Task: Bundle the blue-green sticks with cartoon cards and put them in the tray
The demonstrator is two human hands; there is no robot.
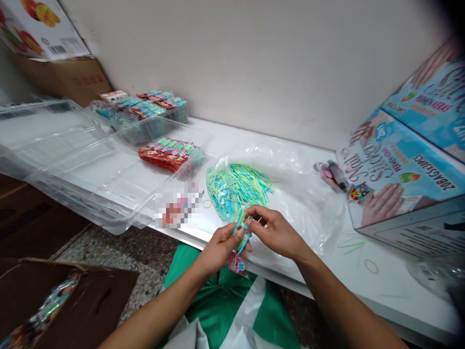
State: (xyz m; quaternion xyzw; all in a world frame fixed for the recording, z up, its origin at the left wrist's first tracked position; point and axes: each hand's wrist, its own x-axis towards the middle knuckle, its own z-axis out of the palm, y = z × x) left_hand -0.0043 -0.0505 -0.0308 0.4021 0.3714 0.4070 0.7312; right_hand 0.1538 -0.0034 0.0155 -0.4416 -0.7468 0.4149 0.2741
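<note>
My left hand [221, 246] is closed around a small pink printed packet [236, 263] and a bunch of thin green and blue sticks [240, 245] at its upper part. The fingers of my right hand [274, 231] are pinched at the top of that bunch, touching it. Whether the sticks sit inside the packet or against it, I cannot tell. Just beyond my hands lies a clear plastic bag [301, 194] with a heap of loose green and blue sticks [250, 186] in its mouth.
Clear plastic bins [119, 225] stand on the left of the white table [385, 286], several filled packets [170, 152] inside. An open carton [109, 291] is low left. Nail sticker boxes [407, 165] rise at right. Rubber bands [371, 266] and a few stray sticks [351, 246] lie nearby.
</note>
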